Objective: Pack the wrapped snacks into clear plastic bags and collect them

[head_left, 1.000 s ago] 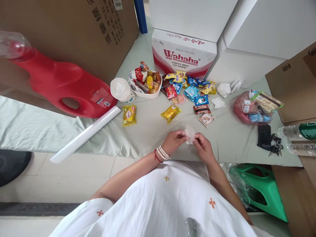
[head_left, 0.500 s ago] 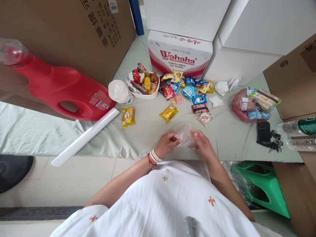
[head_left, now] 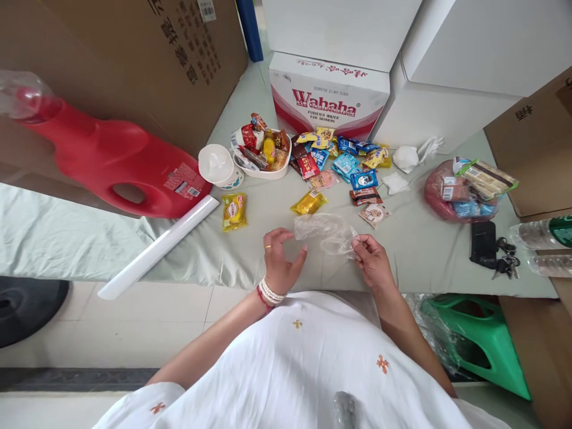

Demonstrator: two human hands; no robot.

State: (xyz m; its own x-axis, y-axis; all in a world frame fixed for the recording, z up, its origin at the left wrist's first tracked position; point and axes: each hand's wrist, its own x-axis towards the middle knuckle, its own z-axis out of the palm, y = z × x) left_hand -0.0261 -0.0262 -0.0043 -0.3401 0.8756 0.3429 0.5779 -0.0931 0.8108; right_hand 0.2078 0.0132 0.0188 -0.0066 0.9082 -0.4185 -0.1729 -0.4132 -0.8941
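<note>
Landmark: Wahaha carton (head_left: 328, 95), at the back of the cloth-covered surface (head_left: 424, 256).

- Clear plastic bag (head_left: 324, 231) is held well in front of the carton, on the person's side, just above the cloth. It is crumpled and stretched sideways.
- Right hand (head_left: 373, 265): the bag's right end is pinched between thumb and fingertips. It sits in front of the carton and slightly right of it.
- Left hand (head_left: 279, 259): fingers are half-curled and spread, and nothing is gripped. It sits in front of the carton's left edge, just beside the bag's left end. Contact with the bag cannot be told.
- Yellow packet (head_left: 308, 202) lies between the carton and the bag.
- Loose snack packets (head_left: 357, 179) are scattered directly in front of the carton.
- White bowl (head_left: 281, 170), filled with snacks, sits at the carton's front-left corner, with a cup (head_left: 217, 165) left of it.
- Red jug (head_left: 111, 161) is laid on its side far left of the carton.
- Phone (head_left: 482, 241) and keys (head_left: 504, 262) are placed far right of the carton, nearer the person.
</note>
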